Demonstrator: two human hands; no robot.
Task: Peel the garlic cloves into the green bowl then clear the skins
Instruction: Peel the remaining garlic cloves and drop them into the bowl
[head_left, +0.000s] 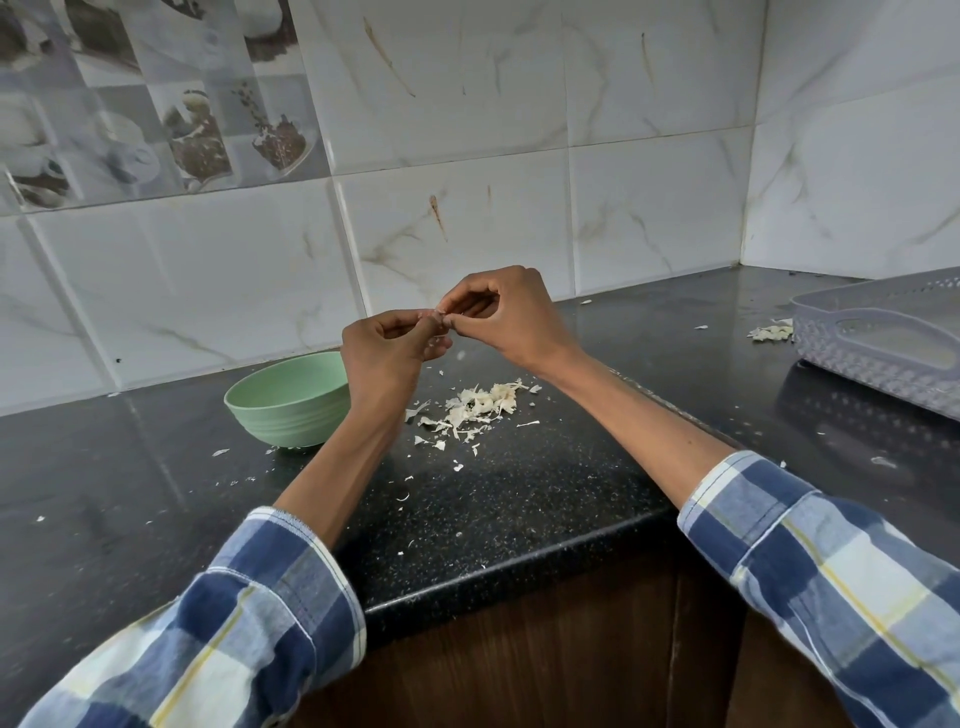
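Note:
My left hand and my right hand meet in the air above the black counter, fingertips pinching one small garlic clove between them. The clove is mostly hidden by my fingers. The green bowl stands on the counter just left of my left wrist; its inside is hidden from this angle. A pile of pale garlic skins lies on the counter below my hands, to the right of the bowl.
A grey perforated plastic tray sits at the far right, with a small heap of skins beside it. Loose skin flakes are scattered over the counter. Tiled walls close in the back and the right corner. The counter's edge runs below my forearms.

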